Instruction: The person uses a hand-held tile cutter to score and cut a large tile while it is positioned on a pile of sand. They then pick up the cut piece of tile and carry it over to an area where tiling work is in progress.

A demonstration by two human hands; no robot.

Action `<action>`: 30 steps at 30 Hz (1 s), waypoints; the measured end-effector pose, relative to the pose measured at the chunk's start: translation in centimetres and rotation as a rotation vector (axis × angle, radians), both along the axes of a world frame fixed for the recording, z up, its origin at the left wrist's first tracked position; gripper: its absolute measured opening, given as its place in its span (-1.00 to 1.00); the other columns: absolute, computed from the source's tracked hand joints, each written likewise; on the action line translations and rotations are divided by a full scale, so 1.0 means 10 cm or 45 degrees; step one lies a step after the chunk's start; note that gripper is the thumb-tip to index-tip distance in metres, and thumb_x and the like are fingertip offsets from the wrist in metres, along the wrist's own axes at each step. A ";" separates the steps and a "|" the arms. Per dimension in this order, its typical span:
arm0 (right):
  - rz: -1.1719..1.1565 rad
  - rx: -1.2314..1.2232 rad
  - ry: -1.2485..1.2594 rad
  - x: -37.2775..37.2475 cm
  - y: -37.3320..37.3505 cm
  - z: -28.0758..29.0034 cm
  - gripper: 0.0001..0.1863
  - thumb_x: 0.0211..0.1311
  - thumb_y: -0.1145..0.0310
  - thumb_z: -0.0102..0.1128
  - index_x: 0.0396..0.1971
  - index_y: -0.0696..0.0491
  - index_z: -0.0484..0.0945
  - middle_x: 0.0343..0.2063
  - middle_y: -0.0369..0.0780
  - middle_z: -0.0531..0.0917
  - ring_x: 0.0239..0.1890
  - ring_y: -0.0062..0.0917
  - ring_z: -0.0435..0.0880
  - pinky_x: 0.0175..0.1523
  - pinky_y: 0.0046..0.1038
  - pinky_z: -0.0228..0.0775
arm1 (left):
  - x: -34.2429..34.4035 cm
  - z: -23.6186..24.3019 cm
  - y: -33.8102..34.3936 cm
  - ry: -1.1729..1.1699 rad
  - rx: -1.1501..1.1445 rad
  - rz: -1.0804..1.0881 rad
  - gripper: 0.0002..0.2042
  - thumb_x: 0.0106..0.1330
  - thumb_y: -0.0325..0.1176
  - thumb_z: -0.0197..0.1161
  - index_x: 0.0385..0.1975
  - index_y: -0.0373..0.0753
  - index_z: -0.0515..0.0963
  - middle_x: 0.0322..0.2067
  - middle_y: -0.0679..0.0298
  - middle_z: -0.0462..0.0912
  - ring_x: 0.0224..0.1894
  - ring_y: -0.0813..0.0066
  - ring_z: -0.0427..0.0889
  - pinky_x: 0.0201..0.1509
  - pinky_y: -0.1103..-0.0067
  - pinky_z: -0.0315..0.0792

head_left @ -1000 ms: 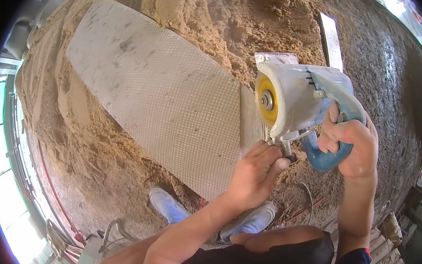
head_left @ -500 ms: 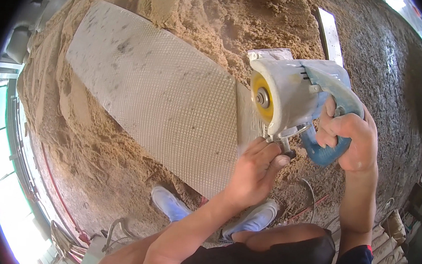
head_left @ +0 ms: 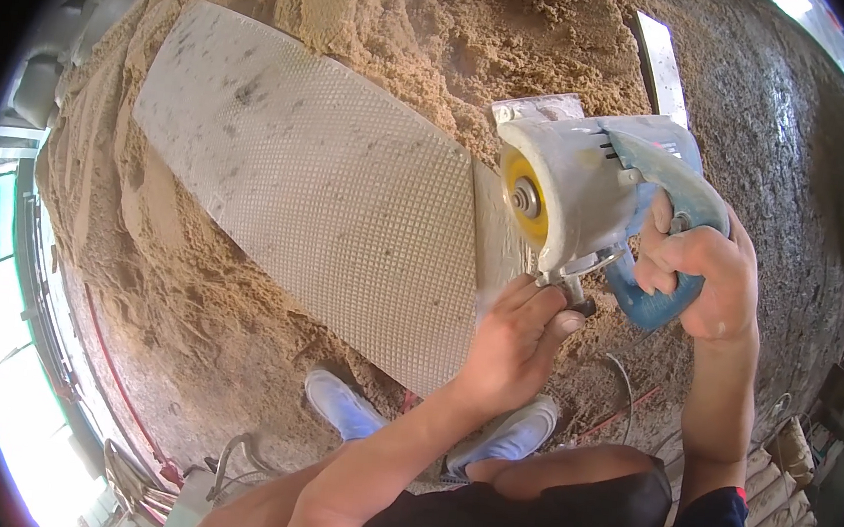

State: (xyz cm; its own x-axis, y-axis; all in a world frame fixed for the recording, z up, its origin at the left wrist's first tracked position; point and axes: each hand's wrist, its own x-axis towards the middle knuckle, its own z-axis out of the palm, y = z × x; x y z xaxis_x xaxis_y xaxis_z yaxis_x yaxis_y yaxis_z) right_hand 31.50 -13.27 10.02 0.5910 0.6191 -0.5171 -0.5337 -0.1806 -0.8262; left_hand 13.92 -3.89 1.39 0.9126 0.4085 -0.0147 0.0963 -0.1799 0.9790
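Observation:
A handheld tile saw [head_left: 574, 187] with a grey-white guard, a yellow disc and a blue handle rests over the right end of a large grey tile. The tile [head_left: 318, 194], its grid-textured face up, lies on the sand. A narrow strip of tile [head_left: 499, 225] shows just left of the saw. My right hand [head_left: 703, 268] is wrapped round the saw's handle. With its fingers closed, my left hand [head_left: 521, 337] grips a small knob at the near end of the saw's base. The disc's lower edge is hidden from view.
Loose sand [head_left: 503, 30] is heaped beyond the tile and along its left side. A pale flat strip [head_left: 665, 69] lies past the saw. My shoes [head_left: 339, 407] stand close to the tile's near edge. A thin cable [head_left: 622, 381] and a red hose [head_left: 116, 377] run over the floor.

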 end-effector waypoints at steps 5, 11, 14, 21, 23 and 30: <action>0.006 0.051 0.001 0.02 0.00 -0.04 -0.76 -0.08 0.48 0.08 -0.33 0.21 0.46 -0.59 -0.28 0.44 -0.59 -0.61 0.37 -0.40 -0.54 0.21 | 0.01 -0.02 -0.01 -0.016 -0.029 0.019 -0.92 0.31 -0.46 0.22 -0.35 -0.32 0.49 -0.46 0.07 0.47 -0.34 0.06 0.43 -0.24 0.29 0.35; 0.036 0.071 -0.011 0.00 0.15 -0.06 -0.77 -0.06 0.47 0.08 -0.33 0.20 0.46 -0.60 -0.28 0.44 -0.60 -0.60 0.38 -0.41 -0.53 0.20 | -0.03 -0.06 0.06 -0.011 0.012 0.088 -0.90 0.32 -0.43 0.23 -0.37 -0.31 0.49 -0.47 0.06 0.46 -0.36 0.05 0.44 -0.28 0.28 0.35; 0.044 0.077 -0.017 0.03 0.15 -0.09 -0.77 -0.05 0.47 0.07 -0.33 0.19 0.46 -0.60 -0.29 0.43 -0.60 -0.61 0.37 -0.42 -0.52 0.20 | 0.00 -0.04 0.10 0.011 0.046 0.099 -0.89 0.32 -0.42 0.23 -0.37 -0.31 0.49 -0.47 0.06 0.47 -0.35 0.04 0.45 -0.28 0.29 0.36; -0.028 0.118 0.029 0.05 0.10 -0.06 -0.79 -0.04 0.50 0.06 -0.34 0.18 0.45 -0.59 -0.29 0.43 -0.60 -0.61 0.36 -0.42 -0.51 0.23 | 0.07 -0.02 0.10 -0.007 0.064 0.078 -0.88 0.33 -0.40 0.23 -0.36 -0.32 0.50 -0.46 0.07 0.49 -0.35 0.04 0.46 -0.27 0.30 0.38; -0.038 0.144 0.027 0.03 0.13 -0.07 -0.80 -0.04 0.50 0.05 -0.34 0.18 0.45 -0.58 -0.29 0.43 -0.60 -0.61 0.36 -0.41 -0.51 0.24 | 0.05 -0.04 0.12 0.000 0.041 0.096 -0.88 0.33 -0.40 0.23 -0.36 -0.32 0.50 -0.46 0.07 0.49 -0.35 0.04 0.46 -0.27 0.30 0.38; -0.032 0.163 0.078 0.04 0.17 -0.10 -0.79 -0.01 0.52 0.03 -0.30 0.18 0.44 -0.58 -0.30 0.41 -0.59 -0.62 0.34 -0.39 -0.51 0.22 | 0.02 -0.06 0.20 -0.024 0.087 0.079 -0.84 0.40 -0.36 0.17 -0.29 -0.36 0.52 -0.43 0.06 0.48 -0.37 0.14 0.51 -0.24 0.38 0.40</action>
State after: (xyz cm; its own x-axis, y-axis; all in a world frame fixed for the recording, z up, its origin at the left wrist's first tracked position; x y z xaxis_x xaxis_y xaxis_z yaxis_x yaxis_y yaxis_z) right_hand 31.95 -11.54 9.00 0.5768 0.6679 -0.4703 -0.5869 -0.0617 -0.8073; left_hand 14.13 -1.86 0.75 0.8855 0.4634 0.0323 0.0908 -0.2408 0.9663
